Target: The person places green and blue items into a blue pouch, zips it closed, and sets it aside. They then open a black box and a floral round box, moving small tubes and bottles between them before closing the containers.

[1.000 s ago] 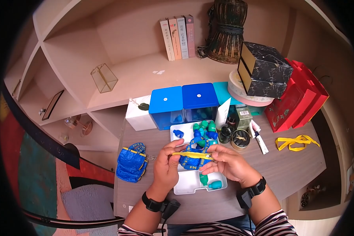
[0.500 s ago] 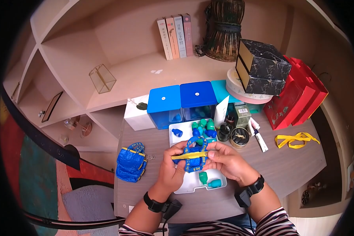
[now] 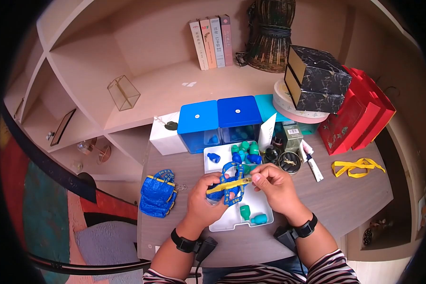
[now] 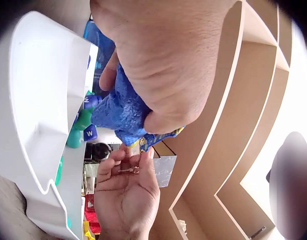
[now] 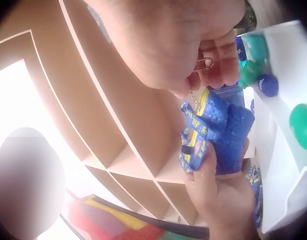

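While the left hand (image 3: 203, 203) grips a small blue bag (image 5: 226, 132) by its body, yellow zip up in the head view, the right hand (image 3: 277, 191) has its fingers curled round a metal clip (image 5: 208, 62), with a bit of chain running down to the zip end. So both hands are busy, and the bag's held up over a white tray (image 3: 225, 218). Near right section of that has a green bottle (image 3: 244, 212) and a teal bottle (image 3: 259, 219). Further up there's a blue bottle (image 3: 213, 157) on the left and a bunch of green and blue ones on the right. Off to the left on the bench (image 3: 336, 201) sits another blue bag (image 3: 157, 198), and way over right is a yellow ribbon (image 3: 350, 173). Behind the tray: two blue boxes (image 3: 197, 116) side by side, plus a red bag (image 3: 341, 128) further right. Furthest back, four books (image 3: 211, 42) stand on the shelf (image 3: 161, 94).
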`<state>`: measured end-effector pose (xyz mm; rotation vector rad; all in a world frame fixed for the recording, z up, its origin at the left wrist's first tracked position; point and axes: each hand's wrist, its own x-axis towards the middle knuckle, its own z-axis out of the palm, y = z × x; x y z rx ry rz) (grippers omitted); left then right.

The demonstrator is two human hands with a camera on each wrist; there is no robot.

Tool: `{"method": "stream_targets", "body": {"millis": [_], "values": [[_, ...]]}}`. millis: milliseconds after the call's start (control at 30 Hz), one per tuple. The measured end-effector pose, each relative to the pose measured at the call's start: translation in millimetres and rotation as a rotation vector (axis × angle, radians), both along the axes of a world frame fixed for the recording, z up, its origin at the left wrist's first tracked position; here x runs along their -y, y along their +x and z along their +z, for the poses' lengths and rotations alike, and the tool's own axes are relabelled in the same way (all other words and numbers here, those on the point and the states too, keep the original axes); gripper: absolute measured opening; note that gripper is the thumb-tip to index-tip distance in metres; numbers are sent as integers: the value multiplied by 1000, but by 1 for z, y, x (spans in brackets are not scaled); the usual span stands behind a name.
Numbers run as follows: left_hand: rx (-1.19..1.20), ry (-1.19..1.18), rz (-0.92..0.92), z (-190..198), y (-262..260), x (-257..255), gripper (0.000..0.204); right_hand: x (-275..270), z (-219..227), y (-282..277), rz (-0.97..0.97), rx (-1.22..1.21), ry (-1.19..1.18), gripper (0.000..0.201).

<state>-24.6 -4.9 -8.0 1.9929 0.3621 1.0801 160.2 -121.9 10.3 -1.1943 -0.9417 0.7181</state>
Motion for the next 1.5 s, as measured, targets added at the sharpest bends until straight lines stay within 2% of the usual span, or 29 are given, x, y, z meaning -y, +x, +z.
{"method": "stream_targets", "body": {"millis": [67, 133, 167, 233, 267, 300, 367, 400, 467, 500, 533, 600, 667, 700, 733, 767, 833, 967, 1067, 1133, 1167, 1233, 1333, 1400, 1467, 1500], "values": [[-21, 59, 2, 0, 0, -1, 41, 2, 0, 0, 6, -29, -5, 20], [59, -82, 31, -2, -1, -2, 18, 3, 0, 1, 0, 45, -42, 20], [57, -82, 30, -2, -3, -5, 18, 2, -2, 3, 0, 44, -41, 20], [171, -289, 86, -1, -9, -12, 14, 0, -8, 12, -174, 263, 79, 21], [209, -290, 121, 0, -10, -16, 17, -1, -7, 18, -178, 157, 30, 22], [207, -290, 118, 0, -13, -20, 17, 0, -4, 21, -180, 156, 29, 22], [213, -307, 74, -1, -16, -25, 20, 4, 6, 24, -114, -100, -48, 22], [214, -306, 74, 0, -15, -24, 20, 4, 3, 26, -85, -4, -29, 20], [76, -285, -13, 2, -11, -18, 43, 4, 5, 17, -63, 5, -7, 20], [76, -286, -12, 5, -8, -15, 43, 5, 7, 14, -43, 13, 14, 21], [6, -239, -38, 9, -6, -12, 60, 7, 8, 14, -9, 76, 3, 20], [-107, -208, -91, 9, -4, -12, 95, 8, 11, 9, 53, 40, 60, 19], [-100, -197, -131, 11, -5, -11, 95, 9, 8, 6, 190, -35, 135, 17], [-92, -185, -173, 11, -5, -10, 95, 10, 9, 4, 191, -34, 136, 17], [-41, -376, -240, 8, -4, -8, 104, 11, 12, 2, 212, -15, 146, 17], [-41, -376, -240, 9, -6, -8, 104, 12, 15, 0, 234, 2, 156, 17], [-33, -682, -407, 17, -10, -6, 110, 12, 15, -1, 223, 11, 154, 18], [98, -740, -440, 30, -4, 7, 115, 9, 8, -1, 159, 16, 184, 17], [56, -696, -398, 33, -3, 9, 115, 8, 9, -3, 101, 63, 161, 16], [30, -598, -236, 31, -3, 7, 107, 7, 8, -4, 56, 94, 143, 16], [31, -598, -236, 32, -4, 7, 107, 6, 7, -4, 21, 151, 140, 16], [60, -586, -75, 35, -4, 6, 99, 4, 4, -2, -13, 208, 136, 15], [64, -581, -41, 42, -6, 7, 99, 4, 3, 3, -69, 172, 91, 14], [59, -564, -14, 40, -8, 4, 100, 4, 2, 3, -83, 265, 60, 15], [103, -364, 146, 33, -10, -8, 96, 4, 9, 2, -82, 345, 22, 15], [99, -365, 164, 34, -14, -13, 96, 5, 10, 0, -93, 425, -15, 16]]}}
